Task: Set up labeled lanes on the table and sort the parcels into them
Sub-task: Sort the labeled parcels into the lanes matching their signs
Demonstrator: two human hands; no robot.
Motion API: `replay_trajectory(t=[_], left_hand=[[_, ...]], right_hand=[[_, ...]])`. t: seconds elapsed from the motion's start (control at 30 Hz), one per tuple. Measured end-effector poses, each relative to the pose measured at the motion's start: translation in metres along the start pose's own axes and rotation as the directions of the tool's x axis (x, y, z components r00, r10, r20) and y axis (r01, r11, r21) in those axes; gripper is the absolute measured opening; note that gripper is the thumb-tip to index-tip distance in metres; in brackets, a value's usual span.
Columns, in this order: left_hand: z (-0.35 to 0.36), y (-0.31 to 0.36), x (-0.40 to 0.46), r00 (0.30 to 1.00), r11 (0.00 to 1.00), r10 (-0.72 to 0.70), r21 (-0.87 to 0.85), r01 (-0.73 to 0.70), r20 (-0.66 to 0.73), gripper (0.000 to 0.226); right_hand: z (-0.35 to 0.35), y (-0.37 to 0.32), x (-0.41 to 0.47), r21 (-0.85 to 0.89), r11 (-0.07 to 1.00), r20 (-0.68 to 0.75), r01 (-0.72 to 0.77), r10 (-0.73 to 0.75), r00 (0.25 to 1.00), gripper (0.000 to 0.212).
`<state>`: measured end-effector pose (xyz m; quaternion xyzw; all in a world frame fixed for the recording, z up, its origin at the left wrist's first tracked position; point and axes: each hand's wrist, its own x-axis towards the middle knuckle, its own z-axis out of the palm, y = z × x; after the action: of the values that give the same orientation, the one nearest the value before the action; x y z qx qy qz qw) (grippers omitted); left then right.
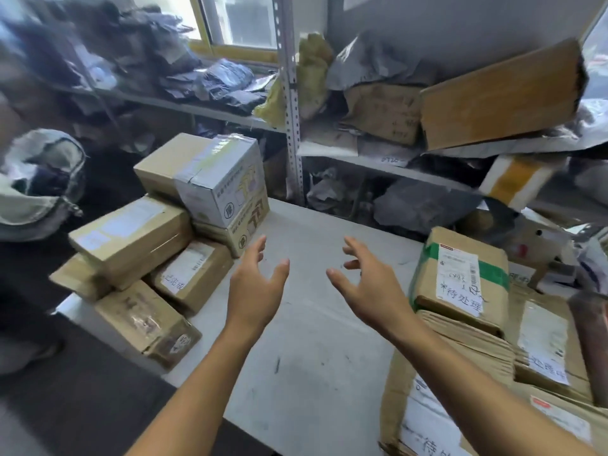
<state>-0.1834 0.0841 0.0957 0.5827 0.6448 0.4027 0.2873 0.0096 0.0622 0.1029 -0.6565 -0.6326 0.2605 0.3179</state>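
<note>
Empty, both the left hand (255, 284) and right hand (368, 281) hover spread over the bare middle of the table (306, 340), parcels stacked at left (131, 238) and right (460, 278); best read each label before lifting, though most writing is blurred.

Views: one only, the camera on my head.
Facing: forward and down over the white table (306, 324), toward the metal shelving (291, 93) behind it.
Nearness: close; my left hand (255, 291) and right hand (368, 284) fill the middle.
Lens: wide, edges bent and blurred.
Overlap: none, single view.
</note>
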Motion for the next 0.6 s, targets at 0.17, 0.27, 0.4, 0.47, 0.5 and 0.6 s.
replay_trajectory(t=[0.17, 0.27, 0.4, 0.47, 0.5, 0.6], left_hand=[[-0.055, -0.029, 0.089, 0.989, 1.000, -0.028, 0.001, 0.029, -0.142, 0.055], [-0.075, -0.042, 0.150, 0.981, 0.994, -0.001, 0.111, 0.023, -0.195, 0.061], [-0.082, -0.054, 0.224, 0.995, 0.917, -0.064, 0.389, 0.090, -0.079, 0.103], [-0.079, -0.062, 0.249, 0.995, 0.845, -0.101, 0.527, 0.086, -0.001, 0.115], [-0.076, -0.066, 0.259, 0.995, 0.813, -0.098, 0.579, 0.068, 0.021, 0.116], [-0.069, -0.077, 0.277, 0.998, 0.736, -0.051, 0.677, 0.012, 0.038, 0.111]], right_hand=[[0.056, -0.048, 0.065, 0.035, 0.999, 0.080, -0.010, 0.008, 0.997, 0.070], [0.090, -0.070, 0.097, 0.067, 0.997, 0.097, -0.035, 0.028, 0.995, 0.068], [0.127, -0.085, 0.129, 0.089, 0.993, 0.110, -0.083, 0.073, 0.991, 0.066], [0.139, -0.087, 0.138, 0.104, 0.987, 0.108, -0.120, 0.109, 0.988, 0.066], [0.144, -0.087, 0.141, 0.107, 0.985, 0.111, -0.133, 0.121, 0.986, 0.066], [0.153, -0.084, 0.149, 0.091, 0.984, 0.118, -0.153, 0.142, 0.983, 0.065]])
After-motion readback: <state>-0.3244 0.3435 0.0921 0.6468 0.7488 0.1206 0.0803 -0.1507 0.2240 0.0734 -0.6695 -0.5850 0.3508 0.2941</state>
